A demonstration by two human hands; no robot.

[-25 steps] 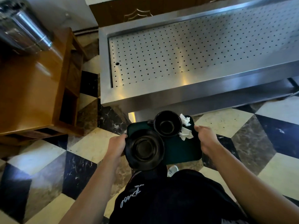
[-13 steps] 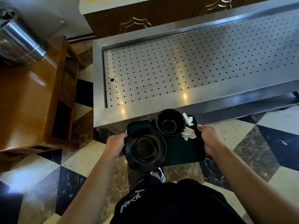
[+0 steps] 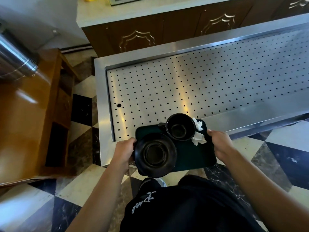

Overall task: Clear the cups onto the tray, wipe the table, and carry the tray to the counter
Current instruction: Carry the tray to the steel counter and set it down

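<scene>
1. Left hand [image 3: 122, 152] gripping the left edge of the dark green tray [image 3: 194, 156], fingers curled around the rim and partly hidden behind the saucer.
2. Right hand [image 3: 220, 144] gripping the right edge of the same tray, thumb on top of the rim, other fingers curled out of sight beneath.
3. Tray held level between both hands, its far end overlapping the near edge of the perforated stainless steel counter [image 3: 192, 86].
4. Black saucer [image 3: 155, 154] on the tray's near left corner, touching the left fingers and overhanging the tray's front edge.
5. Black cup [image 3: 181, 127] upright and empty, with its handle pointing left, on the far side of the tray, between the two hands.
6. Crumpled white tissue [image 3: 198, 133] just beside the cup, close to the right thumb.
7. Wooden cabinet [image 3: 31, 113] well to the left of the left fingers; checkered marble floor [image 3: 274, 158] below.
</scene>
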